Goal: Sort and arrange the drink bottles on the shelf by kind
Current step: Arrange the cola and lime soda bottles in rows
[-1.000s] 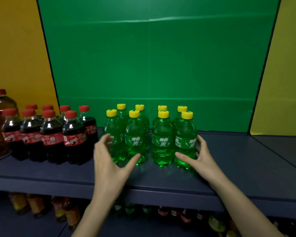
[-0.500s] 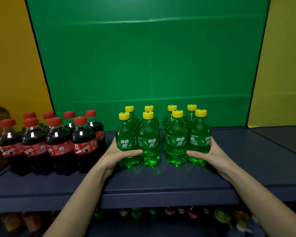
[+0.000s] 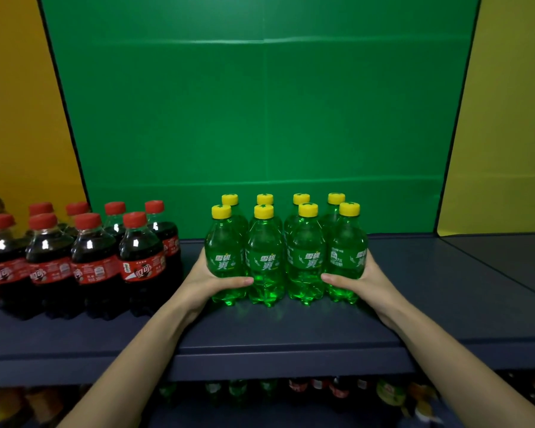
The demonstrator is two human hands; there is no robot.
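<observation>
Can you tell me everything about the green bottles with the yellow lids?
The green bottles are eight small see-through plastic ones with yellow screw caps and green labels printed in white. They stand upright on the dark shelf, packed close in two rows of four, one row behind the other, before a green back wall. Green drink fills them up to the shoulders. The left hand presses the left end of the group and the right hand presses the right end, with each thumb across the front. A gap separates them from the dark cola bottles.

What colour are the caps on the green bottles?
Yellow, on all eight green bottles; the head view shows the caps clearly.
</observation>
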